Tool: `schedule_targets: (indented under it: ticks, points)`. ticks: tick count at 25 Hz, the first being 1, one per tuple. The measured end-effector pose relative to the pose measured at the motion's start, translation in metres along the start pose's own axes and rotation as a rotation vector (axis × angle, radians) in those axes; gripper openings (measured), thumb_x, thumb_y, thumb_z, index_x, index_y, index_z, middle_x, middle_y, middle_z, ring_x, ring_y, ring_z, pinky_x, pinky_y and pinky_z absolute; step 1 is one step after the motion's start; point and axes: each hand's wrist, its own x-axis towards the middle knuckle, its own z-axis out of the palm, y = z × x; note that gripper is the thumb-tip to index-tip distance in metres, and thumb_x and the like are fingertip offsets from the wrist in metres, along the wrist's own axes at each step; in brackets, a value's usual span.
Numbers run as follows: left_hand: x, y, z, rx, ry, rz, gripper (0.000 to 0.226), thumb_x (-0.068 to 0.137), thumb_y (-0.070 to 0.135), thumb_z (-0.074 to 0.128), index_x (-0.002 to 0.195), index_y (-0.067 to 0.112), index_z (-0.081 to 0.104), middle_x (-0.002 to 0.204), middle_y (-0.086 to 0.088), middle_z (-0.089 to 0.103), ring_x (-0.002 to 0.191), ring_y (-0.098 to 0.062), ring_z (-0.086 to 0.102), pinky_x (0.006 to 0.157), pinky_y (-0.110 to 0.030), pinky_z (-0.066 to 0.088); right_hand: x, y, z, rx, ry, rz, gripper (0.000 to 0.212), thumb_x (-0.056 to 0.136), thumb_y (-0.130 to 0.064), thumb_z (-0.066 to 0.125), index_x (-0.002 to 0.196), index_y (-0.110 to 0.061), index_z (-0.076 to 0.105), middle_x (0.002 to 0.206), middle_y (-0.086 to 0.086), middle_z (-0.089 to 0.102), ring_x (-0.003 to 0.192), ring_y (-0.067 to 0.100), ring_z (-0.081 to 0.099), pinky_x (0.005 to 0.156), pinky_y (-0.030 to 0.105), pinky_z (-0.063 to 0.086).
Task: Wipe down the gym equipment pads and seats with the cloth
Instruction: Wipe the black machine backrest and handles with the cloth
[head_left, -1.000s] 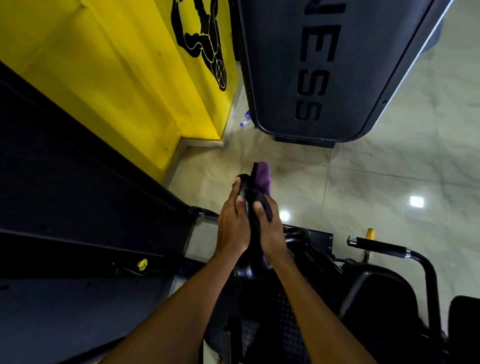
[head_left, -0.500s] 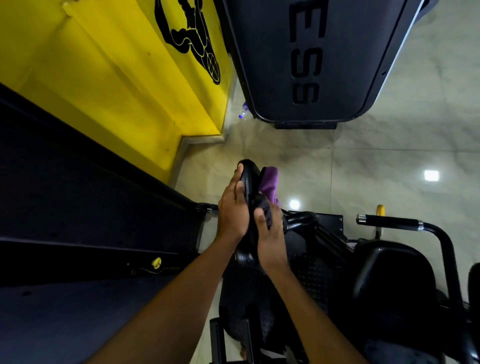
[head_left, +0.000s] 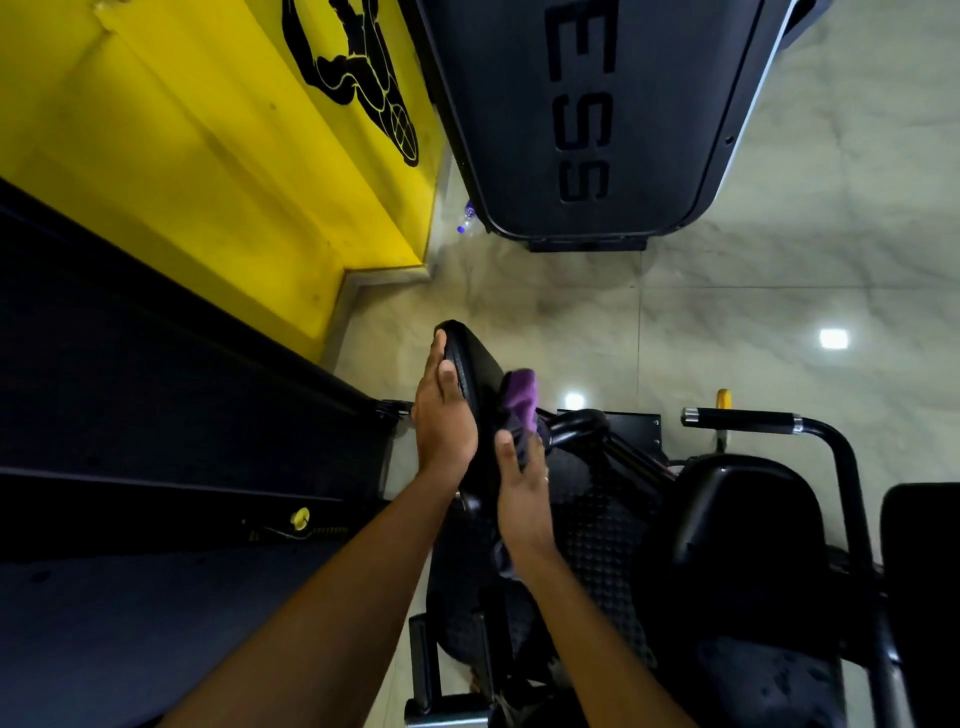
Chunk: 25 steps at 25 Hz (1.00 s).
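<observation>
Left fingers (head_left: 436, 364) flat on pad (head_left: 475, 358), right fingers (head_left: 505, 452) gripping cloth (head_left: 521, 392)

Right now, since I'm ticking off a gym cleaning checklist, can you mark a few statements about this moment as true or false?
1. The right hand holds the purple cloth against the black pad. True.
2. The left hand grips a spray bottle. False: it lies flat against the pad's other side and holds nothing.
3. The wall on the left is yellow. True.
4. A hand grips the handle bar on the right. False: no hand touches it; both hands are at the pad.
</observation>
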Motion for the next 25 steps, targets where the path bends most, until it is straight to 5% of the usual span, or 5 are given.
schedule_targets:
  ticks: [4, 7, 11, 17, 25]
  points:
    - [-0.005, -0.002, 0.005, 0.014, 0.069, -0.029, 0.045, 0.109, 0.037, 0.026, 0.152, 0.035, 0.037, 0.156, 0.01, 0.04, 0.144, -0.017, 0.038, 0.118, -0.043, 0.03, -0.011, 0.014, -0.006, 0.043, 0.06, -0.089, 0.097, 0.078, -0.092, 0.039, 0.155, -0.033, 0.037, 0.163, -0.008, 0.032, 0.153, 0.012, 0.02, 0.127, 0.039, 0.017]
    - [-0.011, -0.002, 0.007, 0.031, 0.105, -0.062, 0.045, 0.108, 0.044, 0.024, 0.151, 0.041, 0.036, 0.155, 0.008, 0.042, 0.142, -0.022, 0.04, 0.116, -0.051, 0.032, 0.032, 0.053, -0.011, 0.165, 0.149, 0.207, 0.119, 0.057, -0.102, 0.049, 0.146, -0.023, 0.051, 0.148, 0.008, 0.053, 0.142, 0.032, 0.043, 0.119, 0.052, 0.033]
    - [-0.014, 0.0, 0.007, 0.03, 0.112, -0.072, 0.044, 0.109, 0.042, 0.025, 0.151, 0.041, 0.036, 0.155, 0.003, 0.043, 0.141, -0.026, 0.042, 0.114, -0.049, 0.035, 0.063, 0.064, -0.011, 0.201, 0.195, 0.464, 0.095, 0.075, -0.081, 0.059, 0.15, -0.023, 0.049, 0.154, 0.012, 0.046, 0.139, 0.038, 0.044, 0.114, 0.054, 0.039]
    - [-0.014, 0.002, 0.008, 0.011, 0.128, -0.061, 0.044, 0.109, 0.035, 0.027, 0.152, 0.034, 0.037, 0.156, 0.001, 0.042, 0.142, -0.026, 0.04, 0.116, -0.042, 0.034, -0.008, 0.02, 0.003, 0.137, 0.206, 0.049, 0.063, 0.091, -0.061, 0.06, 0.146, -0.031, 0.049, 0.157, -0.001, 0.038, 0.149, 0.022, 0.026, 0.123, 0.05, 0.024]
    - [-0.011, -0.001, 0.007, 0.019, 0.104, -0.061, 0.043, 0.109, 0.04, 0.027, 0.15, 0.04, 0.038, 0.155, 0.003, 0.043, 0.139, -0.026, 0.044, 0.11, -0.042, 0.04, 0.134, 0.16, -0.009, 0.165, 0.086, 0.357, 0.114, 0.047, -0.102, 0.059, 0.141, -0.038, 0.053, 0.139, 0.01, 0.061, 0.125, 0.035, 0.059, 0.109, 0.055, 0.046]
